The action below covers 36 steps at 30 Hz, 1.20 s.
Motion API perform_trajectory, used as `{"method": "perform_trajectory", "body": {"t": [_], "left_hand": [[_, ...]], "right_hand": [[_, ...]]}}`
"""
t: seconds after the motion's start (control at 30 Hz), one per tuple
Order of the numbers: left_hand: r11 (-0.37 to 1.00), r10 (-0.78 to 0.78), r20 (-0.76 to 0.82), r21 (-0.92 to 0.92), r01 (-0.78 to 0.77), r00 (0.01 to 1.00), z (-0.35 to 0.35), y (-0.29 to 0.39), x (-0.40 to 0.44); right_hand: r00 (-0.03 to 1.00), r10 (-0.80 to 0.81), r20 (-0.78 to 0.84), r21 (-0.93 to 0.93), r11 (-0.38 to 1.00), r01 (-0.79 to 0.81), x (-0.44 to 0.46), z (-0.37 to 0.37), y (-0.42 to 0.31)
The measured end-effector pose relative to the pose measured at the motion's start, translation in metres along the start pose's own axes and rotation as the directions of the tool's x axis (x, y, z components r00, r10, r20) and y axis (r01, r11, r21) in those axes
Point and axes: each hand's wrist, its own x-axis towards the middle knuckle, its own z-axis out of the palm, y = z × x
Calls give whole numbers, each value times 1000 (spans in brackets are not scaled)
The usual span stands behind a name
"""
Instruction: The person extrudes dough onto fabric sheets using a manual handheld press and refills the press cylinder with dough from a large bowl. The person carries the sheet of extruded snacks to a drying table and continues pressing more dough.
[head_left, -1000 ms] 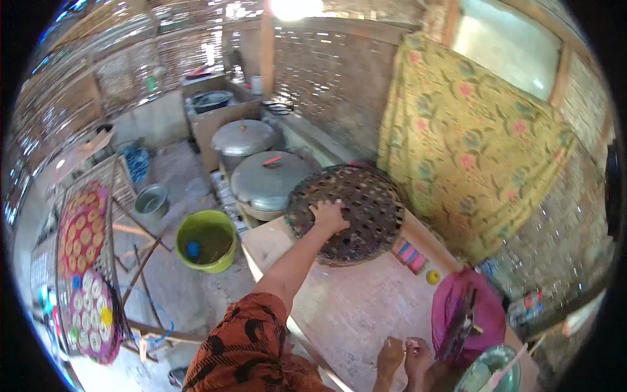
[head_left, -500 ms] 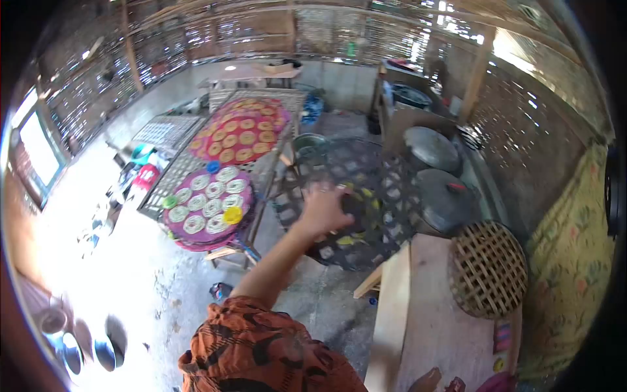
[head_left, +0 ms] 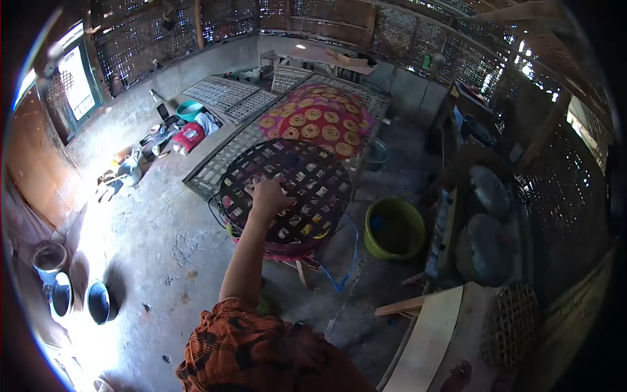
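My left hand [head_left: 268, 197] reaches out from an orange patterned sleeve. Its fingers are bent onto the lattice of a large round dark woven tray [head_left: 307, 171]. This tray lies over a round purple-covered stack [head_left: 287, 251], whose top is mostly hidden beneath the lattice. At the bottom right, part of my right hand [head_left: 459, 375] shows in shadow beside a wooden board [head_left: 423, 340]; its fingers are too dark to make out.
Behind is a pink-red sheet with yellow coiled rounds [head_left: 313, 114] on a lattice rack [head_left: 222, 153]. A green bucket [head_left: 394, 228] stands on the floor. Lidded pots [head_left: 486, 251] and a woven basket tray [head_left: 513, 323] are on the right; dark buckets [head_left: 98, 302] stand left.
The dark lattice tray has moved left with my left hand, from beside the purple stack to over it. The green bucket has come into clear view. The camera view has turned left.
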Motion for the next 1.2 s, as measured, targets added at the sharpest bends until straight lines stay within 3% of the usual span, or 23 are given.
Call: {"method": "perform_trajectory", "body": {"t": [0.13,0.3,0.53,0.6,0.93,1.03,1.1,1.13,1.2], "left_hand": [[994,-12,-6,108,13,1000,13,-16,11],[999,4,43,51,-6,999,23,-26,15],[1000,4,53,31,-6,999,27,-34,15],[1000,-6,73,9,6,997,23,-33,13],[998,15,142,65,-25,990,25,-35,14],[997,10,63,70,-14,998,2,-20,2],[992,55,-51,118,-49,997,-8,-14,-1],[982,28,-104,187,-8,994,-15,-3,3],[960,186,-285,257,-112,940,-21,11,2]], "right_hand": [[997,-77,30,-126,989,80,-3,15,-3],[998,-66,20,-179,982,68,-10,21,-6],[998,-43,47,-178,983,51,-18,15,-3],[998,-67,9,-40,997,67,-18,18,4],[1000,-9,29,-120,993,12,-22,14,4],[999,43,23,-37,998,-42,-24,12,12],[1000,-8,-11,52,999,9,-22,11,26],[999,20,-43,45,999,-18,-22,10,37],[998,64,-28,-80,995,-66,-27,-3,59]]}}
